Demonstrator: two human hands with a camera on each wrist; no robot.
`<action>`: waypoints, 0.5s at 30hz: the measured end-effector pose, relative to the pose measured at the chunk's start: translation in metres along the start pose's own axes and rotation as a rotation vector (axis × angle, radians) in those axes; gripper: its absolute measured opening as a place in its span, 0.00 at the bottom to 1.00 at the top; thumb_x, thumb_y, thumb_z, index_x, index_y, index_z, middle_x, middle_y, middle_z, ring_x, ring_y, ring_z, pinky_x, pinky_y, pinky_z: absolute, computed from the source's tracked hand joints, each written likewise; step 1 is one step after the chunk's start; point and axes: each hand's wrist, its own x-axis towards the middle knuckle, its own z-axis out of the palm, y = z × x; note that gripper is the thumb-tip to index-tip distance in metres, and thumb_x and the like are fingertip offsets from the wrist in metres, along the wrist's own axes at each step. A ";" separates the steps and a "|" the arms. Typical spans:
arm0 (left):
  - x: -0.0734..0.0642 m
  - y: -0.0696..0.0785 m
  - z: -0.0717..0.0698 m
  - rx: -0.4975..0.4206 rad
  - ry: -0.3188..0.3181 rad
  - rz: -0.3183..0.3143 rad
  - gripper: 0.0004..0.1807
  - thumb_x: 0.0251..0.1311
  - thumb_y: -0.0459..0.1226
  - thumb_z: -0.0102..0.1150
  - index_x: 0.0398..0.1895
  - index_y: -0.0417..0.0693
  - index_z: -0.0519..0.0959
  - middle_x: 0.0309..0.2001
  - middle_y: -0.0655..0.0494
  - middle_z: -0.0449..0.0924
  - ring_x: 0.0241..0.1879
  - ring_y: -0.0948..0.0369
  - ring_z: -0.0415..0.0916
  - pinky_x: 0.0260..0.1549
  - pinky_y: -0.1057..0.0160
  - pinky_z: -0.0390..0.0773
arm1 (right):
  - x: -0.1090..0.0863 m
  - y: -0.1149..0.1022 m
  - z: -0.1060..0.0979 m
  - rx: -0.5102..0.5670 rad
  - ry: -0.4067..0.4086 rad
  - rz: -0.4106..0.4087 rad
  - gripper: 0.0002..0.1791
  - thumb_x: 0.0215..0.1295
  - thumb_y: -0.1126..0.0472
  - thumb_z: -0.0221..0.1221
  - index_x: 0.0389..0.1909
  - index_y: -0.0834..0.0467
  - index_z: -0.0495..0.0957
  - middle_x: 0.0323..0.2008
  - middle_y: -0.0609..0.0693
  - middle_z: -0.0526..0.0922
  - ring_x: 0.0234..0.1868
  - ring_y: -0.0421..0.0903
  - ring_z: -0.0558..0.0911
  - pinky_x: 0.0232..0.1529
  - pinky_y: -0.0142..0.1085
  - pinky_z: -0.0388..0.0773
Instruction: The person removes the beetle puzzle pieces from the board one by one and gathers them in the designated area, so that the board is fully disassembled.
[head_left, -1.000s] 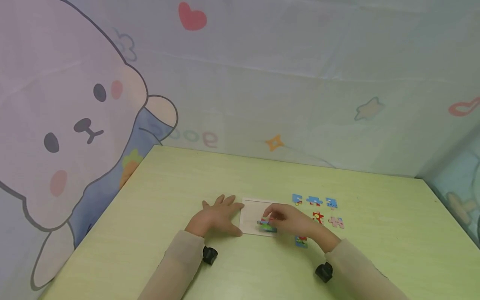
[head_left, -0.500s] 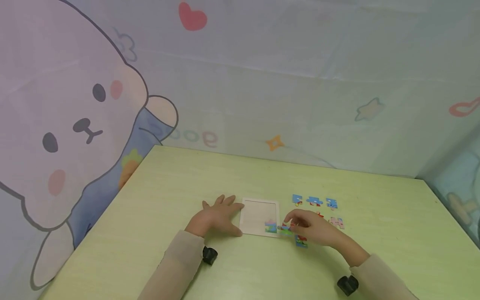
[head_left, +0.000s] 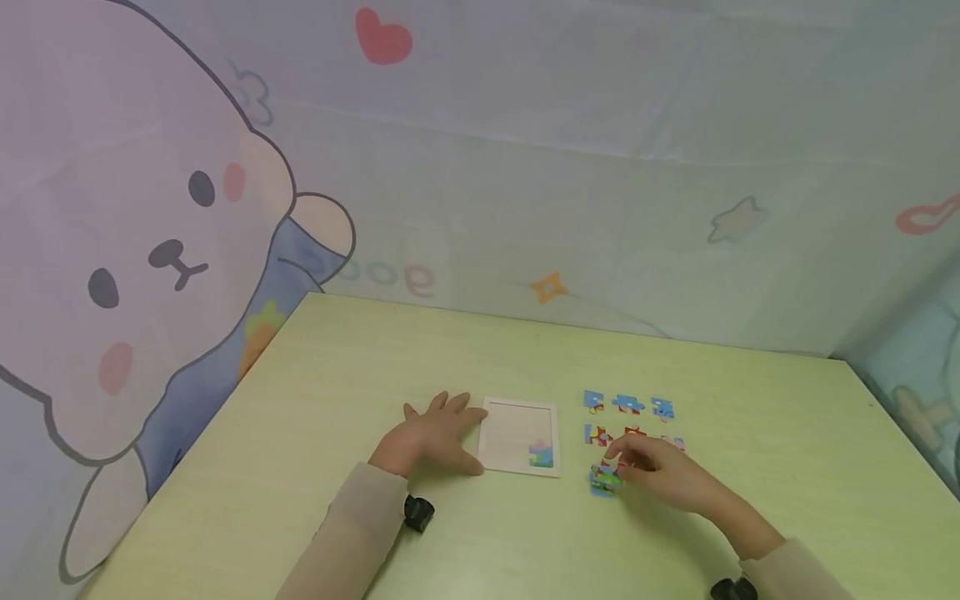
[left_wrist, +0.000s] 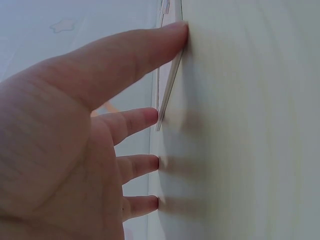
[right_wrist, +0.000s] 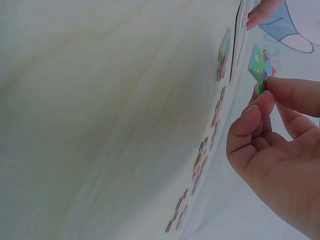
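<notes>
My left hand (head_left: 435,437) lies with spread fingers at the left side of a pale, square puzzle tray (head_left: 556,433). In the left wrist view, the thumb (left_wrist: 150,45) and index finger touch the tray's edge (left_wrist: 172,82). One blue, green and pink jigsaw piece (head_left: 541,456) sits in the tray's lower right corner. To the right of the tray, my right hand (head_left: 663,473) pinches a green jigsaw piece with coloured dots (right_wrist: 259,62) between thumb and fingers. It is raised off the table, and in the head view it partly covers another piece (head_left: 600,492).
Behind the right hand, loose jigsaw pieces lie in rows, among them a blue one (head_left: 627,403) and a red one (head_left: 598,435). Some are partly hidden by that hand. The pale green table (head_left: 420,350) meets a printed cloth (head_left: 480,208) at the back.
The right hand has moved right, from over the tray to beside the loose pieces, still pinching the green jigsaw piece. This uncovered the corner piece in the tray. The left hand stayed put.
</notes>
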 end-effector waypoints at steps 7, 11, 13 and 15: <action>0.001 0.000 0.001 0.001 0.001 -0.002 0.42 0.53 0.52 0.67 0.72 0.58 0.62 0.76 0.49 0.46 0.75 0.43 0.36 0.59 0.23 0.37 | -0.011 0.011 -0.004 -0.038 0.021 0.014 0.05 0.68 0.67 0.56 0.43 0.60 0.77 0.31 0.47 0.73 0.31 0.35 0.69 0.31 0.30 0.69; 0.001 0.000 0.000 -0.002 0.000 -0.004 0.43 0.53 0.52 0.67 0.72 0.58 0.62 0.76 0.49 0.46 0.75 0.43 0.35 0.59 0.23 0.36 | -0.016 0.017 -0.007 -0.045 0.031 0.016 0.05 0.67 0.67 0.56 0.42 0.59 0.77 0.31 0.46 0.72 0.32 0.35 0.69 0.31 0.30 0.69; 0.000 0.000 0.000 -0.002 -0.001 -0.006 0.43 0.53 0.52 0.67 0.72 0.58 0.62 0.76 0.49 0.46 0.75 0.43 0.35 0.59 0.23 0.36 | -0.018 0.019 -0.009 -0.042 0.033 0.013 0.05 0.67 0.66 0.56 0.42 0.59 0.77 0.32 0.45 0.73 0.32 0.35 0.69 0.31 0.29 0.69; 0.000 0.000 0.000 -0.004 -0.003 -0.007 0.43 0.53 0.52 0.67 0.72 0.58 0.62 0.76 0.49 0.46 0.75 0.43 0.35 0.60 0.23 0.36 | -0.020 0.021 -0.010 -0.038 0.029 0.016 0.06 0.67 0.66 0.56 0.43 0.60 0.77 0.33 0.46 0.73 0.33 0.35 0.69 0.32 0.29 0.69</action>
